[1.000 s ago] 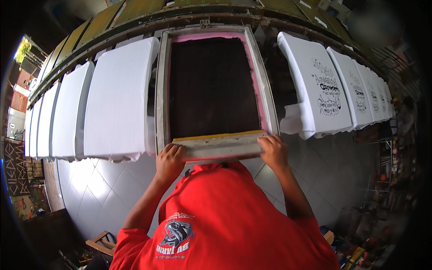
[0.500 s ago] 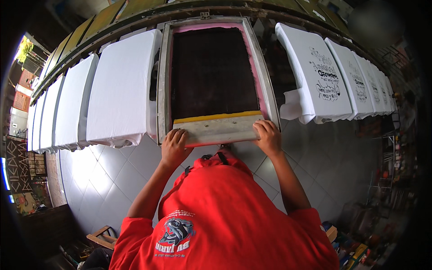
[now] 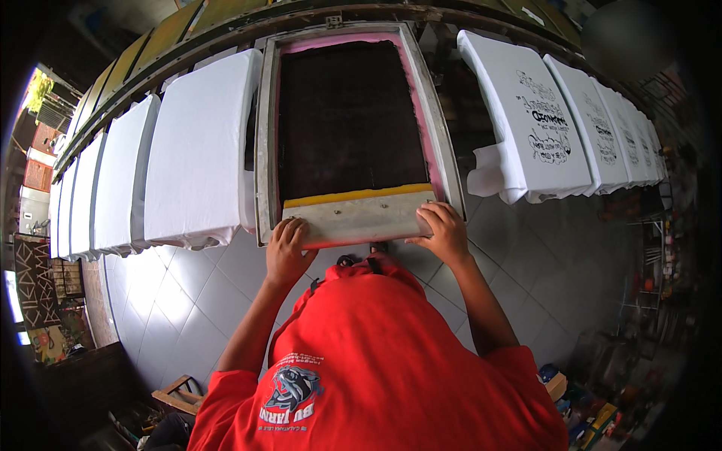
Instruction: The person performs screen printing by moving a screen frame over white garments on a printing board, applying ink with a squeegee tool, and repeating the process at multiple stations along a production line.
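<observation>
A wide metal squeegee with a yellow blade lies across the near end of a screen-printing frame. Dark ink or coating covers the middle of the screen's mesh, with a pink border around it. My left hand is closed over the squeegee's left end, fingers curled on top. At the other end, my right hand grips it with the fingers over the top edge and the thumb below. Whatever is under the screen is hidden.
Blank white shirts on boards stand in a row to the left. On the right, white shirts with black printing continue the row. A long rail runs behind. Shelves with clutter stand at far right, above grey floor tiles.
The screen and squeegee sit slightly farther left in view. My right thumb now shows below the squeegee, and that hand has tilted a little. Both hands stay on the squeegee.
</observation>
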Available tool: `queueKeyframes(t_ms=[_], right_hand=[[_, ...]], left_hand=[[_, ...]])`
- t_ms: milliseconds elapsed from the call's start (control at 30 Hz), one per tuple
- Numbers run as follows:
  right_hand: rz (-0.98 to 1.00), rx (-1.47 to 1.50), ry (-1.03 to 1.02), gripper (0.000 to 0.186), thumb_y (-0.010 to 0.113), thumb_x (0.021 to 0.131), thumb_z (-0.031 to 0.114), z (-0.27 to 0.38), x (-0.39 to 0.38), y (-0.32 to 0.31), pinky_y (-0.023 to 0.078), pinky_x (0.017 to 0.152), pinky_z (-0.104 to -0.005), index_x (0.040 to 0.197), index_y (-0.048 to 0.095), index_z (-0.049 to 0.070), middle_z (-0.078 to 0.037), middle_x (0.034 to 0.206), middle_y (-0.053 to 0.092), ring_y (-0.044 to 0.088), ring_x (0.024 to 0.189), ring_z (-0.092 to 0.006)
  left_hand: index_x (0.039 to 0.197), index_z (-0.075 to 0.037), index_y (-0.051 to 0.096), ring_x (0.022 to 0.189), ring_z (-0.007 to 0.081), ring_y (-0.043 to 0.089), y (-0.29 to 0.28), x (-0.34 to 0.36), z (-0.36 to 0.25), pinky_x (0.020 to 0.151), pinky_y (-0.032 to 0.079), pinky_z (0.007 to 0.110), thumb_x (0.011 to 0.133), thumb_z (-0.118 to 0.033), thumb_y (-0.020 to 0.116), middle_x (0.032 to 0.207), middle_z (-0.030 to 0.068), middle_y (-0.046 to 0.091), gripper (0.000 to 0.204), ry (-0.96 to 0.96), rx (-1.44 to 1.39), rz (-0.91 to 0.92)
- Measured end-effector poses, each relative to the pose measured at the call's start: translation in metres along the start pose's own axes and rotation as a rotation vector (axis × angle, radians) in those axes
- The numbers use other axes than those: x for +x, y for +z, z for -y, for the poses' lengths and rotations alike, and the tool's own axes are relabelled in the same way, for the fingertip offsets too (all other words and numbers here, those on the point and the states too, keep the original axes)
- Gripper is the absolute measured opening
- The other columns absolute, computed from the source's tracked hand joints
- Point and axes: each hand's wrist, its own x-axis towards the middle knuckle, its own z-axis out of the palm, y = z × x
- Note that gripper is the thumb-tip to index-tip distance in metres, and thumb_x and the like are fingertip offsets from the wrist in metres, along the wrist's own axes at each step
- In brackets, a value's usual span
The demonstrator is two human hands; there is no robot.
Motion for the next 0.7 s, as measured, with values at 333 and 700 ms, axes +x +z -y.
queueKeyframes(t_ms=[333, 700], right_hand=[[-0.053, 0.146, 0.082, 0.056, 0.079, 0.075, 0.04, 0.003, 0.007, -0.018, 0.047, 0.095, -0.0416, 0.114, 0.063, 0.003, -0.01, 0.116, 0.061, 0.057, 0.11, -0.0298], [-0.058, 0.565, 0.974, 0.048, 0.056, 0.097, 0.044, -0.065, -0.013, 0.004, 0.043, 0.072, -0.031, 0.106, 0.058, -0.003, -0.007, 0.082, 0.054, 0.052, 0.077, -0.0165]], left_hand=[[0.122, -0.005, 0.057, 0.126, 0.0358, 0.047, -0.011, 0.0, -0.003, 0.106, 0.04, 0.047, 0.063, -0.022, 0.084, 0.132, 0.0144, 0.054, 0.067, -0.106, -0.085, 0.123], [0.142, -0.006, 0.04, 0.133, 0.0363, 0.038, -0.006, -0.009, 0.051, 0.107, 0.035, 0.048, 0.083, -0.045, 0.073, 0.144, 0.0215, 0.038, 0.078, -0.473, -0.279, -0.126]])
